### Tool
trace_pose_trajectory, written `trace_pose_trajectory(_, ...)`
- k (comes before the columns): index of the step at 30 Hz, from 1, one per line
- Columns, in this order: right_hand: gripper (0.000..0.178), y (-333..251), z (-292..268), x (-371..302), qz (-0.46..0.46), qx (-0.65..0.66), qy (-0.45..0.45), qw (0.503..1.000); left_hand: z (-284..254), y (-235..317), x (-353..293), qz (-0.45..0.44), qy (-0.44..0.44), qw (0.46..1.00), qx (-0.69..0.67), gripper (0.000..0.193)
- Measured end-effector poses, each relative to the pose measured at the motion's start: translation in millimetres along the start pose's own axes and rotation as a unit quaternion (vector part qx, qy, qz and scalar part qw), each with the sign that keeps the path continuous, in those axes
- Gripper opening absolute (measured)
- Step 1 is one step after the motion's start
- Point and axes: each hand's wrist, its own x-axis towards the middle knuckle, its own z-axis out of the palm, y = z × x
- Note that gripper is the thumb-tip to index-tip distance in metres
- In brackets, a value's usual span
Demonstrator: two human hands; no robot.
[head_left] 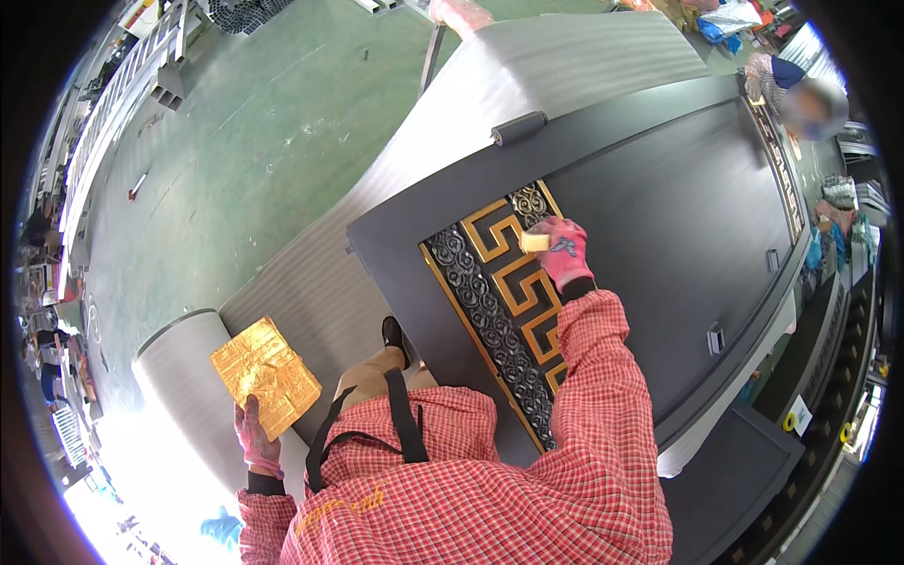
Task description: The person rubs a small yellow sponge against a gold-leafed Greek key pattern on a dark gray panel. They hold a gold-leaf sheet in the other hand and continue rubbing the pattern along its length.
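Observation:
My left hand (254, 438), in a pink glove, grips the lower edge of a square gold-coated board (268, 372) out to my left; its surface looks wrinkled and shiny. In my right hand (567, 256), also gloved in pink, is a small pale-yellow sponge (534, 242). It is at the raised ornament of a large dark grey door panel (669, 217). That ornament has a gold key-pattern strip (516, 287) beside a black band of scrollwork (485, 320), with thin gold edging. Whether the sponge touches the ornament, I cannot tell.
White foam sheeting (584, 66) lies under the panel, and a thick roll of it (179, 377) stands at my left. A person (786, 89) is at the panel's far right end. Another dark panel (725, 480) lies lower right. Metal frames (141, 94) line the far left.

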Motion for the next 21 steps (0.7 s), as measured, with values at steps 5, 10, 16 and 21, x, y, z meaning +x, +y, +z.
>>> trace_pose_trajectory(5, 0.03, -1.2, 6.4, 12.0, 0.095, 0.035, 0.089, 0.991, -1.9, -3.1, 5.3, 0.009, 0.003, 1.0, 0.01, 0.047)
trace_pose_trajectory(10, 0.027, 0.7, 22.2, 23.9, 0.144, -0.008, 0.12, 0.982, 2.1, -0.5, 1.6, 0.005, 0.005, 1.0, 0.009, 0.046)
trace_pose_trajectory(16, 0.029, -9.6, 23.3, 36.4, 0.116, -0.054, 0.121, 0.984, 1.2, -1.6, 0.9, 0.011, 0.005, 1.0, -0.002, 0.044)
trace_pose_trajectory(21, 0.026, -32.0, 27.7, 30.2, 0.042, -0.125, 0.012, 0.991, -1.8, -3.3, -0.2, 0.015, 0.015, 1.0, -0.005, 0.043)
